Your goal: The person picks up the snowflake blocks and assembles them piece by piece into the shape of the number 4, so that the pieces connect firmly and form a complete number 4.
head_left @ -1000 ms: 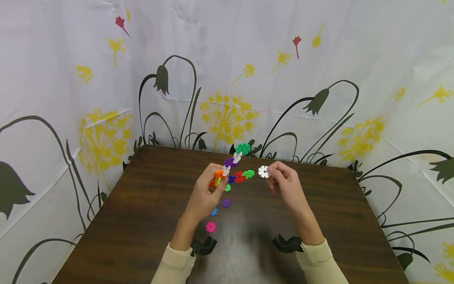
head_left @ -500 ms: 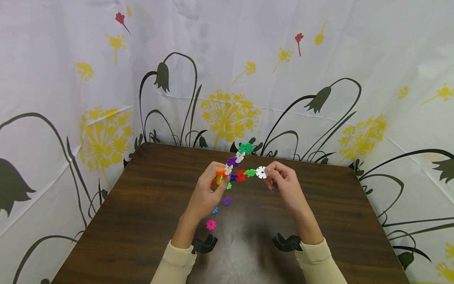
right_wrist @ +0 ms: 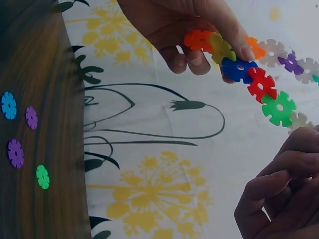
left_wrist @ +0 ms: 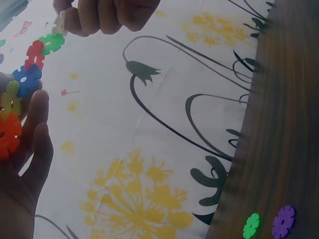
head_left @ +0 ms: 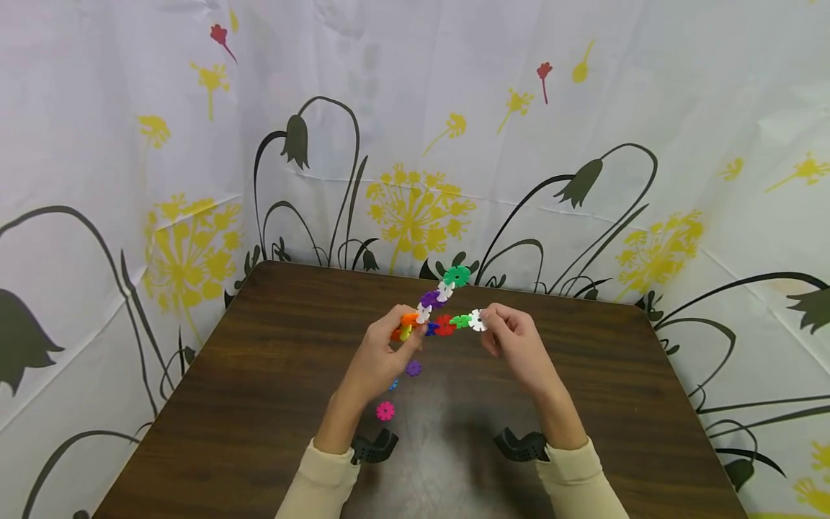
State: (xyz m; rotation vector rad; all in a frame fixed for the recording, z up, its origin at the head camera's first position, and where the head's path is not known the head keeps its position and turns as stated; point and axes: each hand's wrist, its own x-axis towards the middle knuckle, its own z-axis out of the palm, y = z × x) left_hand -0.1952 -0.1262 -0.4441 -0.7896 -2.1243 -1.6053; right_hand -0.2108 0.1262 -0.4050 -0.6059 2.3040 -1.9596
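My left hand [head_left: 379,353] pinches a chain of interlocking notched plastic discs near its orange disc [head_left: 409,319] and yellow disc [right_wrist: 220,48]. One branch runs right through a blue disc [right_wrist: 239,69], a red disc [head_left: 444,325] and a light green disc [right_wrist: 279,108]. Another branch rises through white and purple discs to a dark green disc [head_left: 457,275]. At the end of the lower branch, my right hand [head_left: 521,346] pinches a white disc [head_left: 477,321] against the light green one. Fingers partly cover that white disc in both wrist views, so how deep its slot sits cannot be seen.
Loose discs lie on the brown wooden table [head_left: 272,404]: a pink disc [head_left: 385,411], a purple disc [head_left: 413,368], a blue disc [right_wrist: 9,105] and a green disc [right_wrist: 43,177]. A flower-printed white curtain [head_left: 415,108] hangs behind the table's far edge.
The white disc in my right hand was apart from the light green disc and now meets it. My left hand and the chain have shifted slightly right.
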